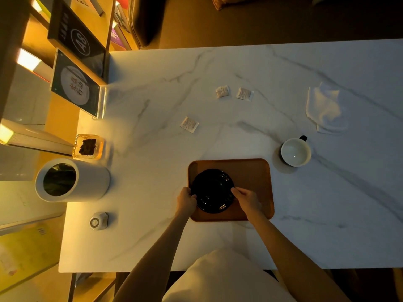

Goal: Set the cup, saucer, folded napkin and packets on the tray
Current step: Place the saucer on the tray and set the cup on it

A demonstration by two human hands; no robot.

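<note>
A black saucer (212,190) lies on the left half of a brown wooden tray (253,177) near the table's front edge. My left hand (185,199) pinches the saucer's left rim and my right hand (247,200) pinches its right rim. A white cup (295,151) with a dark handle stands on the table to the right of the tray. Three small white packets lie farther back: one (189,124) to the left, two (222,91) (243,94) side by side. A white napkin (325,109) lies loosely spread at the back right.
A white cylindrical bin (72,180) stands at the left table edge, with a clear box of dark stuff (88,146) behind it and a small round device (98,221) in front. Sign stands (77,83) and shelves line the left side. The marble table (338,203) extends right.
</note>
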